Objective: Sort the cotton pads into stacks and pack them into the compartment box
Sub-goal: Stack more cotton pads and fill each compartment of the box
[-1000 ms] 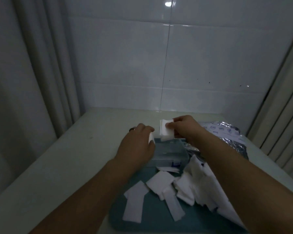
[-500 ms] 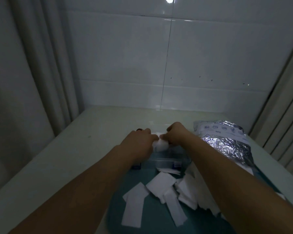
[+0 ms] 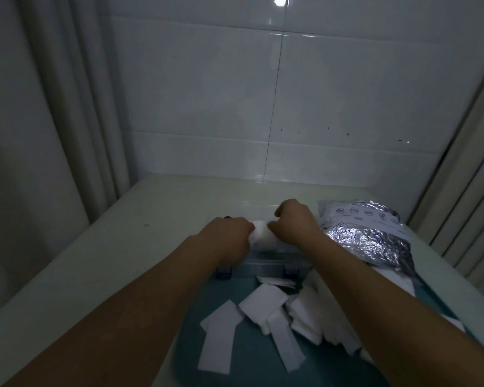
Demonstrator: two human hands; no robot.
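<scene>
A clear compartment box [image 3: 271, 262] with blue latches stands on the table just beyond a teal mat. Over the box both hands hold a small stack of white cotton pads [image 3: 263, 237]. My left hand [image 3: 229, 236] grips the stack from the left, and my right hand [image 3: 292, 224] pinches it from the right with curled fingers. Which compartment lies under the stack is hidden by the hands. Several loose white cotton pads [image 3: 266, 301] lie scattered on the mat below the box, some square, some long strips.
A teal mat [image 3: 243, 361] covers the near part of the pale table [image 3: 118, 247]. A silver foil bag [image 3: 366, 233] lies at the right beside the box. A tiled wall stands behind; curtains hang on both sides.
My right hand brought its pad down and left onto the pads at my left hand. Both hands now close on one stack low over the box.
</scene>
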